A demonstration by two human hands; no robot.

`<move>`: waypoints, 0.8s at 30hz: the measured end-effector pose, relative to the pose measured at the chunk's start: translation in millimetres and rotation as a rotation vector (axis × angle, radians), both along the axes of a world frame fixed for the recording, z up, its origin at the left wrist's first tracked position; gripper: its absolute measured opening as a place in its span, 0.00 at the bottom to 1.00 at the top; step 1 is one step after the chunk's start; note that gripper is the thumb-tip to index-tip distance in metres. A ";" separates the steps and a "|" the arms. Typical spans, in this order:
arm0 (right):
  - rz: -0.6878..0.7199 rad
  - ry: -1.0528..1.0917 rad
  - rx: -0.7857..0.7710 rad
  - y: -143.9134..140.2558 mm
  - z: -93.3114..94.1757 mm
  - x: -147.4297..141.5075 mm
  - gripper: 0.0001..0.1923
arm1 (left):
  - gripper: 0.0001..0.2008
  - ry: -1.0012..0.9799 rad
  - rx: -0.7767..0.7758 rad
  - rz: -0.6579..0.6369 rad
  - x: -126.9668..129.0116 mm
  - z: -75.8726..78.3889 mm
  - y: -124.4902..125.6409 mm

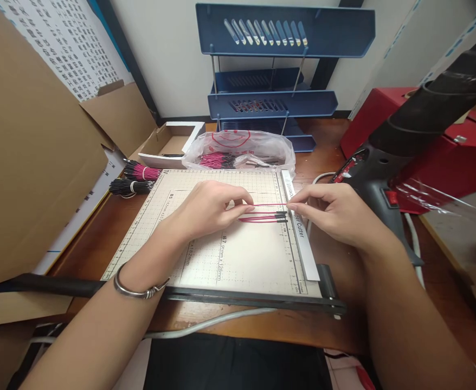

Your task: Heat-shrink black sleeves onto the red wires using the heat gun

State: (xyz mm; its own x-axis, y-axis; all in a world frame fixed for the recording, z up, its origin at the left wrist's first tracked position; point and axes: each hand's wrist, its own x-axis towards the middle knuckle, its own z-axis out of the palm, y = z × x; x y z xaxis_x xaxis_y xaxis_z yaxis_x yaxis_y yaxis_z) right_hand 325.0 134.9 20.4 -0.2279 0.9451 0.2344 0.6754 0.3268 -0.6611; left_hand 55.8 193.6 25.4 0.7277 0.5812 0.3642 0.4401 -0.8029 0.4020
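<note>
The left hand point(209, 208) and right hand point(331, 211) pinch the two ends of one red wire point(268, 205), stretched level over the paper cutter point(238, 254). A few laid-out wires point(262, 218) rest just below it; bundled wires point(140, 179) and a plastic bag point(242, 149) of more lie beyond on the surface, so most seems left. Both wrists rest low, palms down.

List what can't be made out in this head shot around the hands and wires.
- Head view: left hand covers the left ends of the red wires.
- Right hand hides the tip of the single wire it pinches.
- Plastic bag contents: blurred by the film.
- Paper cutter scale figures: too small.
</note>
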 end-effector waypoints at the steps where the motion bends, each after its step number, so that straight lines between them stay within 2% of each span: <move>1: 0.004 -0.002 0.003 -0.1 -0.1 0.0 0.10 | 0.07 -0.009 -0.002 -0.004 -0.3 0.1 0.7; 10: 0.066 -0.005 -0.001 -0.7 3.7 -1.2 0.07 | 0.06 -0.048 -0.047 -0.069 -5.5 3.5 3.8; 15: 0.142 0.003 0.026 0.9 -0.6 -7.2 0.06 | 0.09 -0.014 -0.074 -0.024 -7.3 10.2 -2.7; 20: 0.186 -0.070 -0.031 0.3 -3.6 -17.0 0.05 | 0.09 0.026 -0.073 -0.103 -0.3 5.2 -4.6; 24: 0.173 -0.081 -0.053 -0.5 -1.5 -16.5 0.05 | 0.06 0.051 -0.069 -0.113 1.9 1.9 -2.1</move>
State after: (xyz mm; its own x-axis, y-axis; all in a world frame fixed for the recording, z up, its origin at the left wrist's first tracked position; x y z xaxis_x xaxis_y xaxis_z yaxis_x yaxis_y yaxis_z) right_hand 308.5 134.3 18.9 -0.4041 0.9007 0.1593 0.6639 0.4086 -0.6263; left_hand 57.7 191.6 27.2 0.8065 0.5172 0.2864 0.3701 -0.8195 0.4376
